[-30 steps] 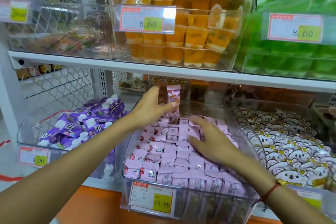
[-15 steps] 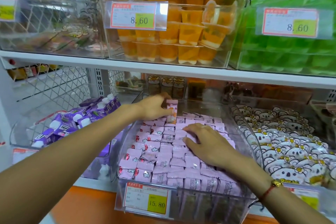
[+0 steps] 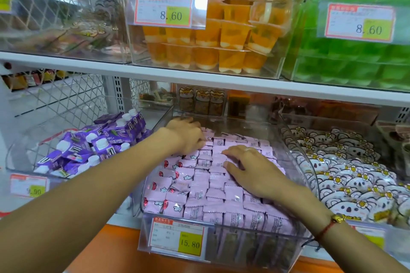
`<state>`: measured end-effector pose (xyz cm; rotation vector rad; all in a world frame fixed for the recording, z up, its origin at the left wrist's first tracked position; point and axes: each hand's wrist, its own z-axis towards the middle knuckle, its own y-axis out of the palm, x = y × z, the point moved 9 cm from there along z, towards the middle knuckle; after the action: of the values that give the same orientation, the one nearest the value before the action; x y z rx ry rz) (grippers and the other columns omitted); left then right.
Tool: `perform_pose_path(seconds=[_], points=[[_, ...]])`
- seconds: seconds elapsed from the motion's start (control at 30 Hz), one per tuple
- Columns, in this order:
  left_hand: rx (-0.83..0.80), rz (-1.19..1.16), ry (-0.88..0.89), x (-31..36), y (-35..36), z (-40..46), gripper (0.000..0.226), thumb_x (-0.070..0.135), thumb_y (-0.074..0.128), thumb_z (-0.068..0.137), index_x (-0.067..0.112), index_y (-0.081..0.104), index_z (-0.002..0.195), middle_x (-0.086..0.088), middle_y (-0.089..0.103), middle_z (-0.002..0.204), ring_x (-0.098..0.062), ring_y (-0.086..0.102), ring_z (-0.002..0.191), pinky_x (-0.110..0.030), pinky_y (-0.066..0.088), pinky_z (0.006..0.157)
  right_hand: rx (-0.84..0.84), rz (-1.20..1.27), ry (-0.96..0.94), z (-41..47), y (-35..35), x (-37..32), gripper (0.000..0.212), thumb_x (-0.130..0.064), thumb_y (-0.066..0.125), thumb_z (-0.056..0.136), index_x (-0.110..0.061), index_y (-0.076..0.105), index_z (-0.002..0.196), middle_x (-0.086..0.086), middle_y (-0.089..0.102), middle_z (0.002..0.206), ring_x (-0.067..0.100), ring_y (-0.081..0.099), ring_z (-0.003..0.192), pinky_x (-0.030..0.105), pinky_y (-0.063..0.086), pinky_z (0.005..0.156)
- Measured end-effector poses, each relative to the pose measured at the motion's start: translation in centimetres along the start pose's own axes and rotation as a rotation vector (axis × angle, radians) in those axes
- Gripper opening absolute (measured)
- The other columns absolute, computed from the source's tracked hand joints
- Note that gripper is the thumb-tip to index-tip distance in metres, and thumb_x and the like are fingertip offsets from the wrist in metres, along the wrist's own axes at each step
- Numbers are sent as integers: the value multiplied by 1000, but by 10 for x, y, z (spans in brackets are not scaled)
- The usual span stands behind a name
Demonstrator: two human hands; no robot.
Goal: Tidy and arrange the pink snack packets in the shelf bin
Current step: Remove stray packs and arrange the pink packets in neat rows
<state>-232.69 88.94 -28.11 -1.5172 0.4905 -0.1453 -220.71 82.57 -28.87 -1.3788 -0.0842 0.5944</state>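
Pink snack packets (image 3: 206,186) fill the clear bin (image 3: 221,250) (rows mostly flat). Right hand (image 3: 250,173) rests spread on them. Left hand (image 3: 188,137) presses the back rows, fingertips hidden, so I cannot tell its grip.

The snack packets (image 3: 213,186) at centre are pale pink, some with white clouds and red spots. At left the cartons (image 3: 104,139) are purple with white caps; upper centre, the jelly cups (image 3: 221,46) are orange.
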Motion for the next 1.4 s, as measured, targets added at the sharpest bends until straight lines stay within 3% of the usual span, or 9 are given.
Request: perform_pose_path(seconds=[0.13, 0.33, 0.5, 0.7, 0.87, 1.1, 1.2, 1.3, 1.4], points=[[273, -247, -4, -3, -26, -11, 27, 38, 55, 93, 29, 61, 118, 3, 62, 122, -19, 57, 109, -35, 47, 88, 191, 9, -52, 4, -24, -11, 35, -29, 42, 98, -20, 50, 131, 1, 53, 132, 19, 43, 122, 28, 36, 92], [14, -377, 72, 6, -8, -12, 31, 35, 64, 88, 28, 66, 118, 8, 65, 118, -13, 59, 104, -35, 49, 88, -136, -29, -11, 8, 14, -8, 47, -41, 34, 100, -20, 38, 142, -2, 38, 148, 21, 35, 134, 34, 33, 105], [141, -293, 8, 7, -10, -7, 24, 38, 63, 88, 30, 68, 110, 7, 67, 111, -18, 61, 101, -29, 39, 72, -173, 0, 17, 9, 9, -3, 47, -44, 35, 99, -26, 38, 142, -8, 37, 149, 17, 37, 132, 35, 35, 104], [182, -373, 8, 6, -13, -13, 15, 33, 62, 90, 30, 73, 100, 9, 69, 103, -14, 59, 89, -28, 38, 70, -189, -22, 11, 7, 15, -5, 49, -41, 37, 99, -23, 34, 145, -5, 34, 151, 18, 33, 135, 36, 33, 108], [373, -428, -57, -2, -31, -24, 18, 30, 56, 94, 25, 71, 104, 6, 70, 106, -14, 62, 85, -30, 46, 70, -195, -13, 17, 9, 17, -3, 48, -42, 37, 99, -24, 35, 144, -5, 34, 150, 19, 31, 136, 38, 31, 109], [665, -1053, -268, -32, -53, -54, 18, 29, 45, 100, 17, 57, 106, -1, 63, 85, -3, 54, 52, -27, 46, 51, -178, 6, 29, 11, 14, -4, 47, -41, 38, 99, -23, 38, 142, -3, 39, 147, 20, 37, 132, 39, 33, 107], [807, -1275, -369, -37, -46, -85, 17, 29, 46, 99, 16, 55, 101, -5, 65, 95, -17, 61, 81, -32, 49, 72, 21, 184, 45, 6, -9, -7, 43, -36, 41, 99, -22, 43, 139, 3, 50, 139, 17, 49, 117, 28, 39, 93], [904, -1530, -400, -35, -39, -110, 11, 25, 47, 99, 17, 55, 95, -11, 66, 99, -23, 64, 96, -37, 54, 85, 221, 381, -11, -5, -34, -18, 46, -41, 47, 95, -29, 40, 139, -11, 46, 140, 5, 43, 124, 22, 33, 94], [902, -1744, -412, -30, -31, -120, 16, 20, 49, 99, 7, 58, 103, -14, 67, 101, -18, 69, 92, -34, 58, 80, 233, 576, -141, -15, -42, -47, 51, -40, 61, 87, -34, 41, 134, -20, 48, 132, -7, 47, 115, 10, 37, 89]])
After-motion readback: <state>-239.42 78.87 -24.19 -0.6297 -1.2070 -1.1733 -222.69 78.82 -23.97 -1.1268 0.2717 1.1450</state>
